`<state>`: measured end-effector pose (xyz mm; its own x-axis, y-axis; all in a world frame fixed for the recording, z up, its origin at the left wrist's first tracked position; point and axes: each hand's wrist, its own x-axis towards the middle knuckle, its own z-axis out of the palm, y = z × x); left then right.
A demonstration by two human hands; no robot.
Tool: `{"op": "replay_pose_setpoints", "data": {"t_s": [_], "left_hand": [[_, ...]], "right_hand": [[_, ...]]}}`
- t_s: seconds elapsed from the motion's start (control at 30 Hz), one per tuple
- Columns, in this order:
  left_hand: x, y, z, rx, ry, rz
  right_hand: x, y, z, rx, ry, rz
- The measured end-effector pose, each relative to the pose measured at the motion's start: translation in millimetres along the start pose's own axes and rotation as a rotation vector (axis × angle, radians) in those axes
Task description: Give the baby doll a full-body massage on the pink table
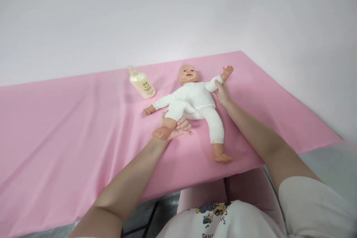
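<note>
A baby doll (192,100) lies face up on the pink cloth (69,126), its head pointing away from the person and its feet toward the cloth's near edge. It has a bare, pale plastic head, hands and feet, and wears a white one-piece suit. Both arms stretch out sideways; the legs are spread apart. The left hand (178,128) lies under the doll's bent leg, cupping the calf just above the foot, which is lifted off the cloth. The right hand (222,93) grips the doll's outstretched arm at the sleeve, below its open hand.
</note>
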<state>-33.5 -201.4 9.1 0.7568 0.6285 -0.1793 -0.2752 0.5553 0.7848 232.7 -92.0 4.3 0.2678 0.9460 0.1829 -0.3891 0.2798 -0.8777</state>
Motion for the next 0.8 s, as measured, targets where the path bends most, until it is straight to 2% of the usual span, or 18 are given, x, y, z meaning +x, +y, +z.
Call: {"op": "replay_pose_setpoints", "data": {"t_s": [0.1,0.27,0.33,0.4,0.5,0.57,0.73,0.8], "left_hand": [[4,1,9.0,-0.073,-0.006,0.052],[8,-2,12.6,-0.116,0.012,0.084],[8,-1,13.1,-0.112,-0.028,0.084],[8,1,13.6,-0.091,-0.069,0.07],[9,3,12.6,-0.044,-0.118,0.048],[9,2,10.8,0.01,-0.189,0.026],[4,-4,11.5,0.189,-0.442,-0.068],[0,-5,14.8,0.245,-0.495,-0.144]], "right_hand": [[-17,-5,12,-0.142,-0.135,-0.068],[-32,-15,16,-0.532,-0.609,-0.367],[-31,-17,15,-0.619,-0.698,-0.442],[-29,-17,13,-0.671,-0.728,-0.479],[-29,-16,12,-0.696,-0.722,-0.486],[-31,-14,12,-0.667,-0.667,-0.455],[-30,-6,12,-0.377,-0.391,-0.269],[-23,-2,11,-0.222,-0.261,-0.186]]}}
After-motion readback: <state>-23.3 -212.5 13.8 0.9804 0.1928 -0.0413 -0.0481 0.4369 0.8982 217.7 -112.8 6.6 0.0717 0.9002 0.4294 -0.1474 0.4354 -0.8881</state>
